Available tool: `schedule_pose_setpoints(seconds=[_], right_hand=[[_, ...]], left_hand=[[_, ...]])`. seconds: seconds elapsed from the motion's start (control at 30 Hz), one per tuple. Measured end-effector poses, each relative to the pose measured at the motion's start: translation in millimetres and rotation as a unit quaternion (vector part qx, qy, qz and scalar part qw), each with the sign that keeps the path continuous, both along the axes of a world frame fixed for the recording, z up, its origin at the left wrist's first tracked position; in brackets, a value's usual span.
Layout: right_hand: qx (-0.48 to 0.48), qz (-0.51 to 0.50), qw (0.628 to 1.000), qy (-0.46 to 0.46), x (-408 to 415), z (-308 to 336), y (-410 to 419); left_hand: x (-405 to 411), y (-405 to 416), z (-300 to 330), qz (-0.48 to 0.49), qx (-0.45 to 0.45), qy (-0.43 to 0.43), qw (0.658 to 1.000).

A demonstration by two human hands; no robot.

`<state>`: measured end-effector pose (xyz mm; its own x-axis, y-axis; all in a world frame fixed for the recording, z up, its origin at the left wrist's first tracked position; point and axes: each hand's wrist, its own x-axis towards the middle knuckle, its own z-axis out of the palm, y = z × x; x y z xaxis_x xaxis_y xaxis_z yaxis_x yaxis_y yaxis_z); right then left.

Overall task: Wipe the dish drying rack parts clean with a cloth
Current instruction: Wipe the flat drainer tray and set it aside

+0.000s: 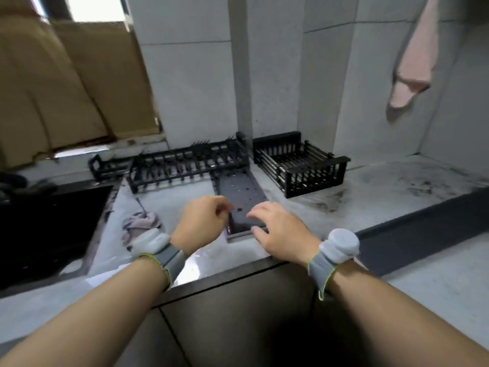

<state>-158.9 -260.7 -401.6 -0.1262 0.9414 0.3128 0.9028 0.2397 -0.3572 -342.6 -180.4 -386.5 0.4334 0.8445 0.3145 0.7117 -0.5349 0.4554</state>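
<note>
drip tray [242, 192]: matt dark metal | basket [299, 165]: black plastic, metal rods | cloth [141, 225]: crumpled fabric | counter [383, 192]: smudged stone-look

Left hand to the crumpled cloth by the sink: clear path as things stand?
Probably yes. The cloth lies on the counter just left of the left hand, with nothing between them; that hand's fingers are at the drip tray edge.
</note>
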Motion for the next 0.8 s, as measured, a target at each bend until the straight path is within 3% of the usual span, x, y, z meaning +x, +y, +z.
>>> schedule_pose_setpoints(seconds=[0.1, 0.3, 0.43, 0.6, 0.7, 0.8], right_hand=[[-0.009, 0.085, 0.996, 0.008, -82, 3, 37], [-0.074, 0.129, 0.989, 0.025, -215, 4, 100], [-0.074, 0.096, 0.991, -0.06, -270, -24, 136], [-0.095, 0.069, 0.991, -0.057, -257, -46, 162], [-0.145, 0.075, 0.986, 0.045, -230, -33, 166], [-0.144, 0.05, 0.958, 0.244, -196, -11, 170]], left_hand=[[-97, -1, -2, 0.124, 0.017, 0.004, 0.992], [-212, -7, -18, 0.252, -0.023, 0.011, 0.967], [-240, 1, -31, 0.257, -0.036, 0.038, 0.965], [-234, 23, -43, 0.184, -0.007, 0.093, 0.979], [-227, 30, -50, 0.152, 0.002, 0.111, 0.982], [-231, 39, -49, 0.154, -0.008, 0.123, 0.98]])
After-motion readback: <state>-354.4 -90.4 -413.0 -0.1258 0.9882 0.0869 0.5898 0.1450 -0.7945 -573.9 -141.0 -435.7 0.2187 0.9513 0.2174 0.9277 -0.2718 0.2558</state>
